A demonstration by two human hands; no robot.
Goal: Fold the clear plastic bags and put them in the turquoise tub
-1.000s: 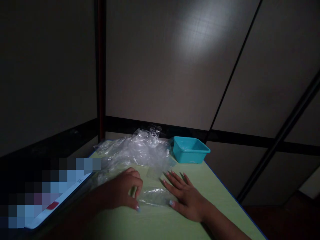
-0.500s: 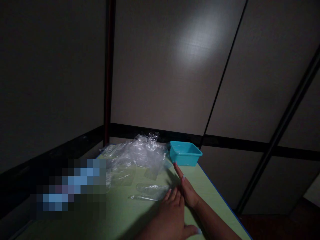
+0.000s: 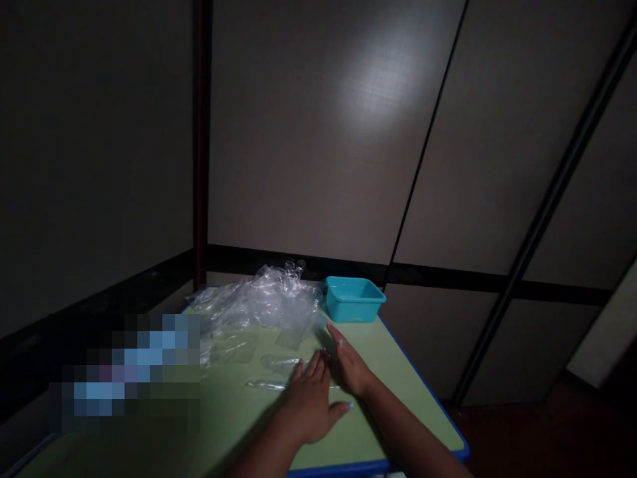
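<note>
My left hand (image 3: pixel 311 406) lies palm down over the near end of a flattened clear plastic piece (image 3: pixel 279 364), fingers stretched out and thumb spread to the right. Part of the plastic is hidden under that hand. A thin clear strip or folded edge (image 3: pixel 263 385) shows just left of it. Beside it, my right hand (image 3: pixel 352 369) rests on its edge on the table, fingers straight and pointing at the blue basin. Neither hand grips anything. Beyond them is a heap of crumpled clear plastic bags (image 3: pixel 269 299).
A turquoise plastic basin (image 3: pixel 354 311) stands at the table's far right corner. The pale green table (image 3: pixel 398 418) has a blue edge. Dark panelled walls (image 3: pixel 308 166) rise behind and to the left. A pixelated patch (image 3: pixel 129 372) covers the table's left side.
My left hand has slid forward and left over the clear plastic, covering more of it. My right hand stays close beside. The view has shifted, showing the table's near right corner.
</note>
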